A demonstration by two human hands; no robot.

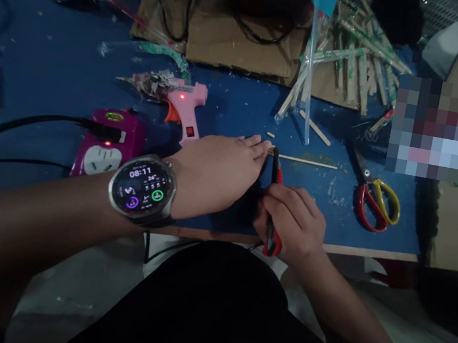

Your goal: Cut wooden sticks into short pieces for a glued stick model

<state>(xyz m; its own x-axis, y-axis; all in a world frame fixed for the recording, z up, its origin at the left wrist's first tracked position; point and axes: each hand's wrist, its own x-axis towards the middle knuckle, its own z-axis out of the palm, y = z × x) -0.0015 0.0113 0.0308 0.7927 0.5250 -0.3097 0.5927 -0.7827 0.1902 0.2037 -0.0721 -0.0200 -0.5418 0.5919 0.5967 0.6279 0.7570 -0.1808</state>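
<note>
My left hand (pixel 222 173), with a smartwatch (pixel 143 187) on its wrist, is palm down on the blue table. Its closed fingertips hold a thin wooden stick (pixel 308 162) against the surface; the stick sticks out to the right. Wrapped around the handle of a red and black utility knife (pixel 279 177), my right hand (pixel 295 221) is closed. The knife's dark blade end meets the stick right beside my left fingertips. A short cut piece of wood (pixel 270 135) lies just beyond those fingers. The palm side of my left hand is hidden.
A pink glue gun (pixel 185 102) with a lit red light lies left of centre, beyond a purple power socket (pixel 104 149) with cords. Scissors (pixel 373 194) rest at right. Wrapped chopsticks (pixel 359 58) are piled on cardboard (pixel 239 49) at the back. A loose stick (pixel 315 129) lies nearby.
</note>
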